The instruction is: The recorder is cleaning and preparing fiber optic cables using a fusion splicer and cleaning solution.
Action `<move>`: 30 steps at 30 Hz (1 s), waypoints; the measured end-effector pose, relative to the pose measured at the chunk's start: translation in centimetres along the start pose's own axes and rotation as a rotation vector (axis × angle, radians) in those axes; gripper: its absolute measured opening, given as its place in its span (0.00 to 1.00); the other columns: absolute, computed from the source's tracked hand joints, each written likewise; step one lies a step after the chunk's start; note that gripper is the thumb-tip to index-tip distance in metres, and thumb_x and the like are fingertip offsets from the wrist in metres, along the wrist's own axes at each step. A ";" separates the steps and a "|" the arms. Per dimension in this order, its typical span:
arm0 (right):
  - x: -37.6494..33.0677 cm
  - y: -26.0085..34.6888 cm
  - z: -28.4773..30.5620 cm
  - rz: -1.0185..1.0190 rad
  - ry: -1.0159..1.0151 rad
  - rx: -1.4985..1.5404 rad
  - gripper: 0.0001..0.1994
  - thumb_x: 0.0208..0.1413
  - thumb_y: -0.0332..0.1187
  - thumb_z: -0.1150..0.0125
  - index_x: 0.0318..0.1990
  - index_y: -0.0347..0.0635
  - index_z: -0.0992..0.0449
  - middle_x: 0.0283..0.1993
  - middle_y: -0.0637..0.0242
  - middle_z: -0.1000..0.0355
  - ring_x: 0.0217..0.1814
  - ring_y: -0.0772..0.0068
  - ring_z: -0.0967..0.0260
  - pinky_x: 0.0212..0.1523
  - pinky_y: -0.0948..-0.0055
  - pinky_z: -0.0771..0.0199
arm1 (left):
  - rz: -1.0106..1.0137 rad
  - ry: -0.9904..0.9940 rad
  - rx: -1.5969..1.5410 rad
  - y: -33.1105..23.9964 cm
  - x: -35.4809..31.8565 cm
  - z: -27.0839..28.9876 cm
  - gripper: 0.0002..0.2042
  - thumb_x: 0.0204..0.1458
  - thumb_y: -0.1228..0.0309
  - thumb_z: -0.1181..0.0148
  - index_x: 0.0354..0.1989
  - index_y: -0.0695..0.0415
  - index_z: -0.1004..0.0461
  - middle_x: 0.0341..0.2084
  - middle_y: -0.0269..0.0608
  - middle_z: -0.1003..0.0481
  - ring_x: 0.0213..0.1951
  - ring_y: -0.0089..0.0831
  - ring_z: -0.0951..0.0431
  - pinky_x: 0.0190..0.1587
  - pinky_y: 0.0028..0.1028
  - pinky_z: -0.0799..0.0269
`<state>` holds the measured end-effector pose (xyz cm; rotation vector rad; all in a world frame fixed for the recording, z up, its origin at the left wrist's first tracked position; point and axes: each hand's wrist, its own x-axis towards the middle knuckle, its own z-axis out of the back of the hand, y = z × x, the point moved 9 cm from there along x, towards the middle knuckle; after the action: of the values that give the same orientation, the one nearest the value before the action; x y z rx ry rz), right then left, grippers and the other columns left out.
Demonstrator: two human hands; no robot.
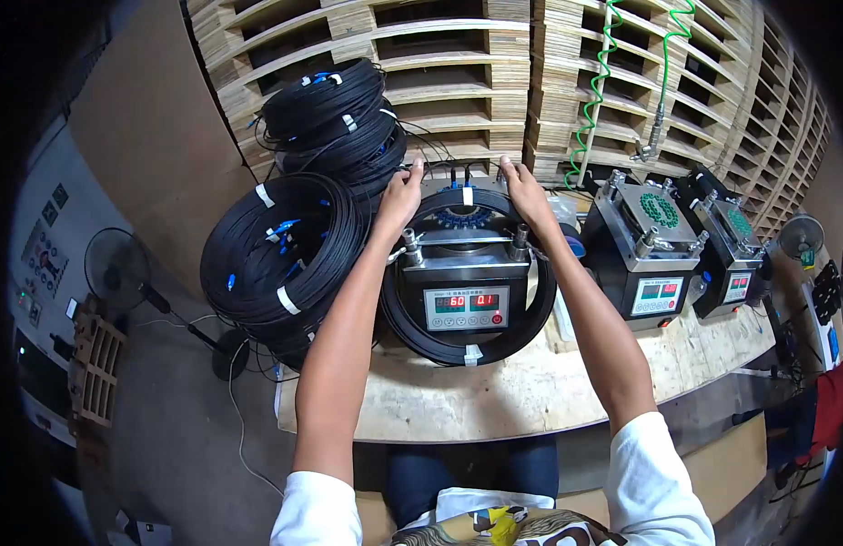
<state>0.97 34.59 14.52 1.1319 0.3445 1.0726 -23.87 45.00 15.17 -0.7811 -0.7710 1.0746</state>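
A polishing machine (pixel 465 308) with a lit red display stands on the bench in front of me. Around it hangs a coil of black cable (pixel 439 353), bound with white ties. Blue-ended connectors (pixel 468 180) stand up at the machine's far side. My left hand (pixel 400 198) is closed at the far left corner, thumb up. At the far right corner my right hand (pixel 525 192) is likewise closed, its thumb raised. What the fingers of each hand grip is hidden behind the machine. Two metal posts (pixel 519 244) with a bar between them rise at its near side.
More black cable coils (pixel 285 246) with blue connectors are stacked to the left. Two similar machines (pixel 653 246) stand to the right on the wooden bench (pixel 521 400). Wooden pallets (pixel 439 86) rise behind, where a green coiled air hose (pixel 592 109) hangs. A fan (pixel 116 264) stands left.
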 end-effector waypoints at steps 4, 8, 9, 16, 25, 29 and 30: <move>0.1 -0.1 0.2 -0.016 -0.004 -0.038 0.42 0.62 0.69 0.60 0.63 0.34 0.33 0.58 0.33 0.31 0.66 0.36 0.36 0.66 0.54 0.39 | -0.004 0.075 -0.034 0.3 0.6 -0.7 0.42 0.60 0.34 0.62 0.62 0.67 0.33 0.59 0.67 0.31 0.64 0.53 0.33 0.65 0.40 0.40; -0.6 -0.1 0.4 -0.096 -0.029 -0.131 0.44 0.60 0.70 0.60 0.65 0.34 0.35 0.59 0.32 0.32 0.68 0.37 0.38 0.68 0.55 0.40 | 0.004 0.057 -0.045 0.7 0.9 -0.8 0.42 0.60 0.35 0.62 0.62 0.67 0.33 0.58 0.66 0.31 0.63 0.53 0.32 0.65 0.39 0.40; -0.7 0.0 0.3 -0.097 -0.028 -0.131 0.44 0.60 0.70 0.60 0.65 0.34 0.35 0.59 0.32 0.32 0.68 0.37 0.38 0.68 0.55 0.40 | 0.014 0.046 -0.046 0.8 0.8 -0.8 0.42 0.61 0.35 0.62 0.62 0.67 0.33 0.58 0.66 0.31 0.63 0.53 0.32 0.65 0.39 0.40; -0.1 0.1 0.1 -0.016 -0.014 -0.035 0.44 0.61 0.69 0.59 0.65 0.32 0.35 0.60 0.32 0.33 0.68 0.37 0.39 0.68 0.56 0.41 | 0.026 0.045 -0.025 0.6 0.7 -0.5 0.42 0.60 0.35 0.60 0.63 0.66 0.34 0.59 0.66 0.31 0.64 0.53 0.33 0.65 0.39 0.39; 0.0 -0.3 0.3 -0.036 -0.007 -0.040 0.44 0.61 0.69 0.59 0.64 0.32 0.34 0.60 0.33 0.33 0.68 0.37 0.38 0.68 0.55 0.40 | -0.005 0.040 -0.007 -0.3 0.0 -0.3 0.43 0.59 0.34 0.58 0.63 0.66 0.34 0.60 0.66 0.32 0.64 0.54 0.33 0.65 0.40 0.40; -0.5 0.0 0.1 -0.077 -0.025 -0.109 0.47 0.60 0.71 0.62 0.66 0.33 0.36 0.62 0.33 0.34 0.70 0.38 0.41 0.69 0.57 0.42 | 0.016 0.049 -0.026 0.2 0.2 -0.3 0.43 0.60 0.34 0.60 0.62 0.67 0.33 0.60 0.66 0.32 0.64 0.54 0.34 0.65 0.40 0.40; -0.5 0.1 0.1 -0.077 -0.024 -0.108 0.47 0.60 0.71 0.62 0.66 0.33 0.36 0.62 0.33 0.34 0.70 0.38 0.41 0.69 0.57 0.42 | 0.023 0.031 -0.021 0.3 0.2 -0.2 0.43 0.60 0.34 0.61 0.62 0.67 0.33 0.60 0.67 0.32 0.65 0.54 0.34 0.66 0.40 0.40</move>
<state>0.74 34.09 14.47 1.0260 0.3056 0.9976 -23.78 45.29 14.87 -0.8241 -0.7493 1.0747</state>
